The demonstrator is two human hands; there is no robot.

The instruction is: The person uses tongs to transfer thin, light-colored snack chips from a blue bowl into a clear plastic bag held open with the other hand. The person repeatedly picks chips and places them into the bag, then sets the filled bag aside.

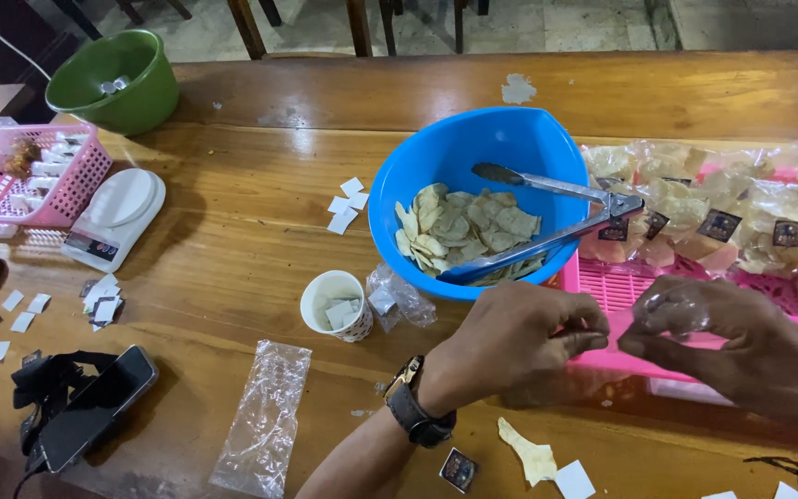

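Sitting at nine o'clock on the wooden table (260, 231), a pink basket (11, 199) of small packets and a white kitchen scale (117, 214) are waiting beside a green bowl (122, 79), with a phone (94, 407) lying at seven o'clock. An empty clear bag (265, 418) is lying flat at six o'clock, not yet filled, next to a paper cup (336, 305) of small white slips. At the centre, a blue bowl (473, 199) is still holding a good layer of chips (468, 231), with metal tongs (556, 222) resting across its rim. Just below it, the left hand (510, 346) and right hand (722, 337) are pinching a small clear plastic bag (671, 310) between closed fingertips, seemingly working its mouth; whether it holds chips I cannot tell. At two o'clock, sealed labelled chip packs (731, 217) are piling on a pink tray (630, 291), so a fair share looks done and plenty remains.
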